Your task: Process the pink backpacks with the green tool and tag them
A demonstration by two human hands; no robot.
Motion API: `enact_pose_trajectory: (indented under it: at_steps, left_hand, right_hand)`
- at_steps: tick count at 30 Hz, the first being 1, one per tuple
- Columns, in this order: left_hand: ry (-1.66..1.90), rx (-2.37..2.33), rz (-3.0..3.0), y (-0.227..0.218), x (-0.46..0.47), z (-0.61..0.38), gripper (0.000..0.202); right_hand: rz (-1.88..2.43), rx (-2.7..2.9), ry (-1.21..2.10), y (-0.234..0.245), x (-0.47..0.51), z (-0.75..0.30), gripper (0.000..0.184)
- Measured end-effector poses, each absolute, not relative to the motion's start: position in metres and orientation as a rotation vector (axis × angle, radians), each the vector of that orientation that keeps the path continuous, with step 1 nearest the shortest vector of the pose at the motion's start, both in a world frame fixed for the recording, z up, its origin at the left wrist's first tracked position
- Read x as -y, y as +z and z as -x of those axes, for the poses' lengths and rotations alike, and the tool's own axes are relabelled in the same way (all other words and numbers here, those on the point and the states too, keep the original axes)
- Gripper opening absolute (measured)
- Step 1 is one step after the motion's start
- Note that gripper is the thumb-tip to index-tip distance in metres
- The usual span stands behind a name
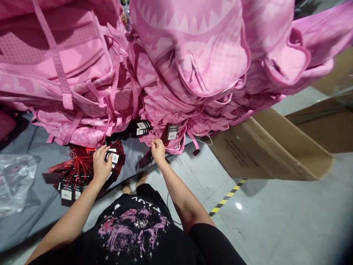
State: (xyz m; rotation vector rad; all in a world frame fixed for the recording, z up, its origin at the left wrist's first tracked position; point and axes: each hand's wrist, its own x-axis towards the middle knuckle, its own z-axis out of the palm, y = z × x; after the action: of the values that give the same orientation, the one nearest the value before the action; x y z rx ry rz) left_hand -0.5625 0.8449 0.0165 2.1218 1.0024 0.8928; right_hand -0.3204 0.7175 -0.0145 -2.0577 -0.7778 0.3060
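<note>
- The person stands at a grey worktop (35, 143) piled high with pink backpacks (190, 62); bare feet show below on the pale floor (275, 221)
- The left hand (101, 164) rests on a heap of red-and-black hang tags (77, 169) with red strings, lying on the worktop just in front of the pile; its grip is curled round one tag with a white label, the fingers closed on the tag's edge
- The right hand (158, 151) reaches to the lower edge of the pile, its grip pinched on a pink strap end (176, 149) of a backpack; what exactly sits between the fingertips is too small to tell
- Two tags (171, 131) already hang from backpacks just above the right hand
- Judged from this, the step in hand is tagging: a tag is being picked from the heap while the other hand holds ready the strap that will carry it
- The next move would call for bringing the tag across to the strap and threading its string through, with a fine two-handed pinch
- A crumpled clear plastic bag (15, 180) lies at the left, and a flattened cardboard box (264, 151) leans at the right
</note>
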Motion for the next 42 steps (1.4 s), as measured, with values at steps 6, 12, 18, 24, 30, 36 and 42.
enact_pose_trajectory:
  at_steps: [6,12,18,24,30,36,42]
  left_hand:
    - [0.569,-0.761,-1.810,0.020,-0.790,0.521,0.036]
    - [0.501,-0.751,-1.692,0.019,-0.722,0.462,0.027]
    - [0.369,-0.619,-1.738,0.014,-0.635,0.348,0.021]
    - [0.302,-0.605,-1.771,0.004,-0.544,0.235,0.026]
    - [0.212,-0.548,-1.825,-0.013,-0.491,0.152,0.028]
    - [0.003,-0.515,-1.827,-0.054,-0.443,0.044,0.030]
    - [-0.196,-0.461,-1.844,-0.124,-0.390,-0.099,0.031]
  right_hand:
    - [1.837,1.013,0.607,0.005,-0.684,0.349,0.016]
    - [1.721,1.054,0.631,0.014,-0.621,0.349,0.020]
    - [1.773,0.849,0.453,0.006,-0.509,0.268,0.020]
    - [1.940,0.454,0.211,-0.015,-0.369,0.162,0.021]
    - [2.108,0.187,0.227,-0.066,-0.271,0.073,0.023]
    - [2.290,-0.057,0.366,-0.138,-0.224,-0.029,0.026]
    - [2.473,-0.243,0.550,-0.228,-0.167,-0.180,0.037]
